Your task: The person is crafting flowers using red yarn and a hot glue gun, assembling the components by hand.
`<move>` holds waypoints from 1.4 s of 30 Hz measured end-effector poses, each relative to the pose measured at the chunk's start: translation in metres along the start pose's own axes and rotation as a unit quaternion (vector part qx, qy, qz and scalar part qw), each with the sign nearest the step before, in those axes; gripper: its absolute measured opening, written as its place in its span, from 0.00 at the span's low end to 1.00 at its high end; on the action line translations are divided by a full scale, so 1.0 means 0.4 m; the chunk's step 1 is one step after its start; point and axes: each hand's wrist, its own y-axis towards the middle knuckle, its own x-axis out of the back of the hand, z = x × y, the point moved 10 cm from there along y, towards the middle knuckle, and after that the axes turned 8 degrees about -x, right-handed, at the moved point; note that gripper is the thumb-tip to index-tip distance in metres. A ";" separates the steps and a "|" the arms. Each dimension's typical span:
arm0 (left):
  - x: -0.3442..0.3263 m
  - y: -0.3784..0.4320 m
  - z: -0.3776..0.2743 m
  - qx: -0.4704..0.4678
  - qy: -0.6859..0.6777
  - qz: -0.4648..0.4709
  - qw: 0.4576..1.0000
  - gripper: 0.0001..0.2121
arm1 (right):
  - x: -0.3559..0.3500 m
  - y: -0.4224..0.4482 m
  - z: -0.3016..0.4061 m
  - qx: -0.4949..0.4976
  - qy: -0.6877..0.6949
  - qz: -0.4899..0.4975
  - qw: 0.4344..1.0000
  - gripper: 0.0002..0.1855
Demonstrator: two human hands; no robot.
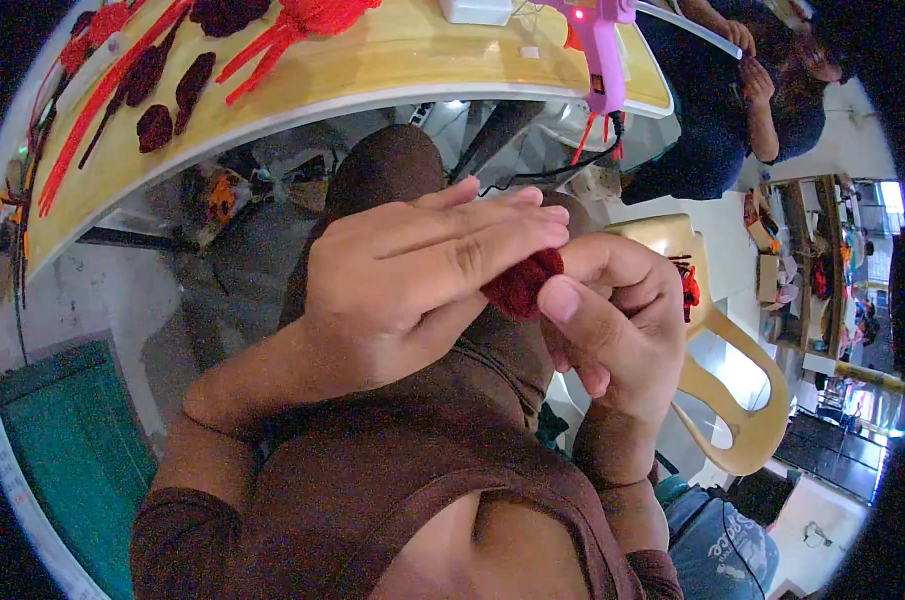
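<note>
Above my lap, my right hand (621,315) pinches a small dark red fuzzy piece (523,289) between thumb and forefinger. My left hand (430,262) lies flat across the top of that piece, its fingers extended and close together, covering part of it. Beyond the hands, a pink hot glue gun (598,56) with a lit red light stands at the table's right end, its black cord hanging down. Bright red fuzzy stems (253,67) and dark red fuzzy pieces (189,90) lie on the table at the upper left.
The light wooden table (392,71) with a pale edge curves across the top. A cream plastic chair (752,360) holding red items stands at the right. Another person's hands (756,79) are at the upper right. Shelves (805,277) stand farther right.
</note>
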 end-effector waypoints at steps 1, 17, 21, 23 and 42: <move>0.001 -0.004 0.003 0.008 -0.011 -0.014 1.000 0.16 | -0.002 0.000 0.004 0.024 0.021 -0.011 0.999 0.05; -0.005 0.019 0.003 -0.013 -0.018 -0.015 1.000 0.13 | 0.000 -0.007 -0.008 0.007 0.003 -0.023 1.000 0.06; -0.015 0.005 0.015 0.012 -0.060 -0.023 0.998 0.13 | -0.004 0.001 -0.007 0.027 0.020 -0.032 0.999 0.06; -0.024 -0.009 0.033 0.041 -0.107 -0.054 0.992 0.13 | -0.006 0.006 -0.002 0.052 0.016 -0.035 0.998 0.06; -0.130 -0.028 0.104 0.246 -0.459 -0.049 0.852 0.12 | 0.048 -0.018 -0.034 0.022 0.036 -0.054 0.998 0.18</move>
